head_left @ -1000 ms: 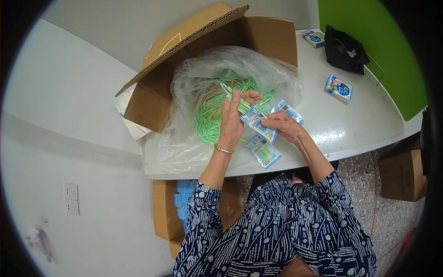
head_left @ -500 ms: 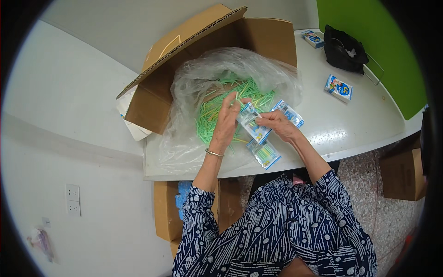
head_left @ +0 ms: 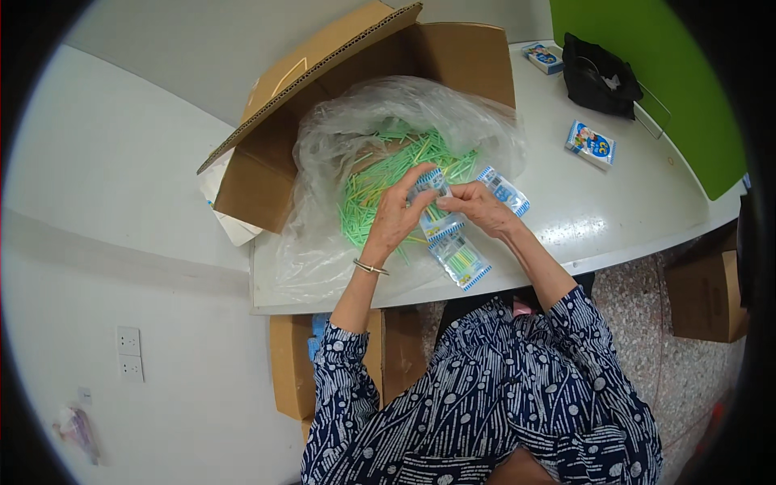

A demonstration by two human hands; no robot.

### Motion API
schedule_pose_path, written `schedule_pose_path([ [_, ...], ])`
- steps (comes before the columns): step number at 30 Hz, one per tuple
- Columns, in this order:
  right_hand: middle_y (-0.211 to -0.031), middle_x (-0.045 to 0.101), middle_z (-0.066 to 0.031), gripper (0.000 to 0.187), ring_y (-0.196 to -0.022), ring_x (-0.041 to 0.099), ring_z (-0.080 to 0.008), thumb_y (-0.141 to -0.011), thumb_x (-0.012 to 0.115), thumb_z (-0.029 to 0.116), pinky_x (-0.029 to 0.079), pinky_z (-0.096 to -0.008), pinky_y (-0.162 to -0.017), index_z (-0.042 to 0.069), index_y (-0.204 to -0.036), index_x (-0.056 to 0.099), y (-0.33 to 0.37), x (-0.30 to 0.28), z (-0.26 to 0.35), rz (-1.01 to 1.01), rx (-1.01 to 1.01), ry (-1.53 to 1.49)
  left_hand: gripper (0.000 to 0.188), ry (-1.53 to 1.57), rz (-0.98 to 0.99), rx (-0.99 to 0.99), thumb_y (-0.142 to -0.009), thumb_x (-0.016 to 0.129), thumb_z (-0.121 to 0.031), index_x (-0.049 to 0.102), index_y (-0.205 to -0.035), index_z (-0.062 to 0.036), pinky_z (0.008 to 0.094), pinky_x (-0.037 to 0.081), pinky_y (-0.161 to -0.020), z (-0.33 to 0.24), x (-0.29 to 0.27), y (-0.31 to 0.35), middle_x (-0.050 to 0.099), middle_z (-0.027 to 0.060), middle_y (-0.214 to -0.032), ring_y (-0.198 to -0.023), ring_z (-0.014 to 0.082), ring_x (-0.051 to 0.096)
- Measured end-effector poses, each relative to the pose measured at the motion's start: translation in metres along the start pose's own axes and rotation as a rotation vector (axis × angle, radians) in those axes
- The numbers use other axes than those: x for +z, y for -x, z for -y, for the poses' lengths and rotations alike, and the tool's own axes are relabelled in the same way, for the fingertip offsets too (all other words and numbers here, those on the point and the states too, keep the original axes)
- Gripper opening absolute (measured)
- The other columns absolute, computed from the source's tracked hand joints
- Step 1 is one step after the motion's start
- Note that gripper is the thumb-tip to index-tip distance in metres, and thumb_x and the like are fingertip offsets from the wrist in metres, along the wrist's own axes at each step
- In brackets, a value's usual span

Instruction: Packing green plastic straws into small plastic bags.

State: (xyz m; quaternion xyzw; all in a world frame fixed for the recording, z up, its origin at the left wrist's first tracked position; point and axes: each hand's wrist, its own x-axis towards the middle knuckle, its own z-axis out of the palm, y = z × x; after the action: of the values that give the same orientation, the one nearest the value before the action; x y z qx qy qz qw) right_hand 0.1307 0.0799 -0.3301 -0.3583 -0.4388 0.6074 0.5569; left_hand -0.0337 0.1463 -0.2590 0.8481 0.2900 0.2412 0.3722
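One small packet (head_left: 442,223) between our left hand (head_left: 394,215) and right hand (head_left: 483,209)

We have the small packet, clear with blue-striped ends, over the white bench (head_left: 582,222), just in front of a loose heap of green sticks (head_left: 386,179). Our right grip is clamped on its right side, thumb against forefinger. At its upper left, our left thumb and forefinger touch it with their tips slightly apart; we cannot tell whether that grip pinches it. We wear a bangle (head_left: 371,267) on the left wrist.

Nearer us lies a second packet (head_left: 461,260), green showing through it, partly overlapped in our view by the first. A third packet (head_left: 503,192) lies just beyond the right hand.

The heap sits in the mouth of a clear plastic bag (head_left: 331,133), which spreads out from an open cardboard box (head_left: 255,190). Well off to the right, we see a blue-and-white box (head_left: 591,144) and a black bag (head_left: 596,85) near a green panel (head_left: 687,105).
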Motion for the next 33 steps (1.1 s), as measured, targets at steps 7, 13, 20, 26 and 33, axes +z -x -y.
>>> schedule_pose_path([
  [7, -0.071, 0.058, 0.0063, 0.016, -0.065, 0.047, -0.0017, -0.082, 0.068, 0.019, 0.036, -0.0202, -0.059, 0.003, -0.086, 0.068, 0.012, -0.012, -0.003, -0.03, 0.079, 0.231, 0.042, -0.032, 0.006, 0.077, -0.082, 0.065, -0.011, 0.052, -0.122, -0.0051, 0.026, 0.047, -0.076, 0.004, 0.014, 0.008, 0.062, 0.0074, -0.102, -0.088, 0.011, 0.057],
  [13, -0.081, 0.06, 0.0011, 0.03, -0.073, 0.053, -0.0067, -0.079, 0.07, 0.022, 0.041, -0.0207, -0.069, -0.001, -0.097, 0.063, 0.041, -0.012, 0.006, -0.168, -0.103, 0.308, 0.04, 0.315, -0.022, -0.064, -0.081, 0.065, -0.013, 0.052, -0.118, -0.0021, 0.0299, 0.047, -0.08, 0.02, 0.04, 0.031, 0.063, 0.012, -0.102, -0.091, 0.0201, 0.061],
  [20, -0.097, 0.056, -0.012, 0.032, -0.094, 0.05, -0.0303, -0.073, 0.071, 0.024, 0.04, -0.0403, -0.078, 0.001, -0.092, 0.063, 0.05, -0.062, -0.03, -0.722, -0.24, 1.398, 0.044, -0.371, -0.166, 0.179, -0.078, 0.069, -0.017, 0.053, -0.117, -0.0038, 0.0355, 0.042, -0.088, 0.062, 0.046, 0.037, 0.058, 0.0115, -0.107, -0.099, 0.0258, 0.054],
  [26, -0.094, 0.056, -0.0107, 0.022, -0.09, 0.051, -0.0297, -0.074, 0.068, 0.015, 0.039, -0.0401, -0.076, 0.003, -0.092, 0.062, 0.043, -0.078, -0.039, -0.68, -0.256, 1.305, 0.067, -0.885, -0.092, -0.045, -0.071, 0.07, -0.044, 0.051, -0.122, -0.005, 0.0458, 0.033, -0.092, 0.107, -0.013, -0.01, 0.047, 0.0151, -0.123, -0.113, 0.0331, 0.041],
  [33, -0.094, 0.057, -0.0113, 0.022, -0.091, 0.052, -0.0303, -0.075, 0.064, 0.009, 0.039, -0.0419, -0.078, 0.004, -0.097, 0.06, 0.045, -0.083, -0.038, -0.715, -0.292, 1.273, 0.087, -0.906, 0.311, -0.255, -0.065, 0.065, -0.061, 0.046, -0.126, -0.0035, 0.0508, 0.028, -0.097, 0.125, -0.017, -0.055, 0.037, 0.0173, -0.137, -0.124, 0.0365, 0.034],
])
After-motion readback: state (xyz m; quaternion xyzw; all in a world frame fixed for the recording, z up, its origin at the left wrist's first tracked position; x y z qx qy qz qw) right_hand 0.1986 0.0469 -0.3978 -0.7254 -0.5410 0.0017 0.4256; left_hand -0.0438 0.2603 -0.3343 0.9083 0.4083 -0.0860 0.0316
